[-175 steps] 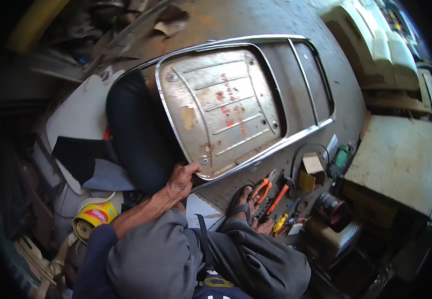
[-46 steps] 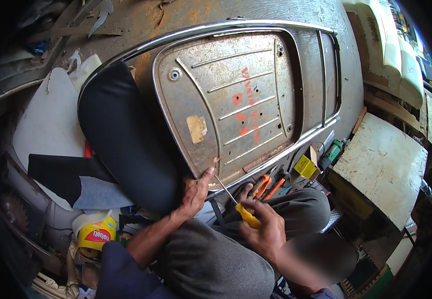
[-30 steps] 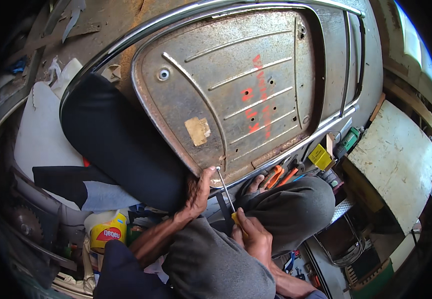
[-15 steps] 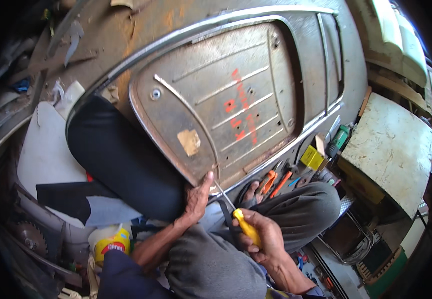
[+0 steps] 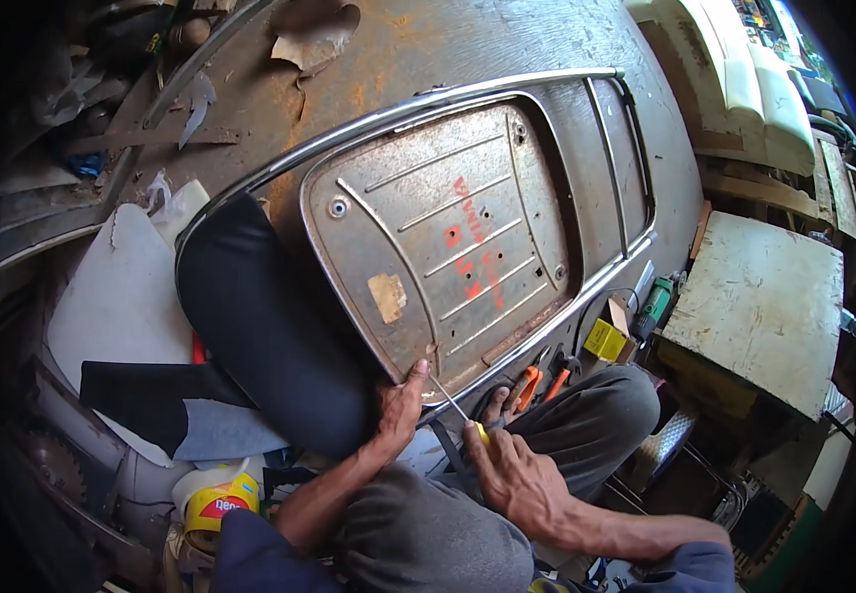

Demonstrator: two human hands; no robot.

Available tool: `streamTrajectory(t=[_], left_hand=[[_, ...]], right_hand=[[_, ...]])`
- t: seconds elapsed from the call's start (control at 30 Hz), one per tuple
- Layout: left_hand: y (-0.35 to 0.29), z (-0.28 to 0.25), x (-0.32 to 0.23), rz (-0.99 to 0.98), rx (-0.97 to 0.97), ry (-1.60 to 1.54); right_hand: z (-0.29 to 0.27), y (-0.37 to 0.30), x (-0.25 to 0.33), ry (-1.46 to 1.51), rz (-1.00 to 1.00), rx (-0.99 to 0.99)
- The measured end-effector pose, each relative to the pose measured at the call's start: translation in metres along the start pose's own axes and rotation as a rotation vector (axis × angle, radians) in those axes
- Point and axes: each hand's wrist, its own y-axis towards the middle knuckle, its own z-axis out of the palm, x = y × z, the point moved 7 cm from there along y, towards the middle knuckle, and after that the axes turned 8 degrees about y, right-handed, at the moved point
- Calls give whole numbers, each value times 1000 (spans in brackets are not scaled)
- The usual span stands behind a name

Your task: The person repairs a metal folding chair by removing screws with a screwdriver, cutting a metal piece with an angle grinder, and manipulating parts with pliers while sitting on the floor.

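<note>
The right hand (image 5: 525, 486) is gripping a yellow-handled screwdriver (image 5: 482, 434), its shank slanting to the near corner of a rusty metal seat pan (image 5: 428, 257). The left hand (image 5: 400, 411) is clasping the pan's rim there, beside a black padded backrest (image 5: 262, 321). Orange-handled pliers (image 5: 524, 389) are lying nearby.

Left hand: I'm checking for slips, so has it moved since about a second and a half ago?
No: judged against the panel, the left hand stays at its near left corner, beside the screwdriver.
</note>
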Motion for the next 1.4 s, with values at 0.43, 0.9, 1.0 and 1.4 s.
streamTrajectory(t=[0.43, 0.9, 1.0, 1.4], left_hand=[[1, -8, 2, -210, 168, 109], [-4, -4, -11, 14, 211, 120], [2, 2, 2, 19, 223, 77], [-2, -8, 3, 76, 92, -286]], right_hand=[[54, 4, -26, 1557, 696, -380], [11, -11, -32, 1396, 634, -205], [-10, -16, -15, 453, 203, -268], [-84, -23, -28, 89, -104, -337]])
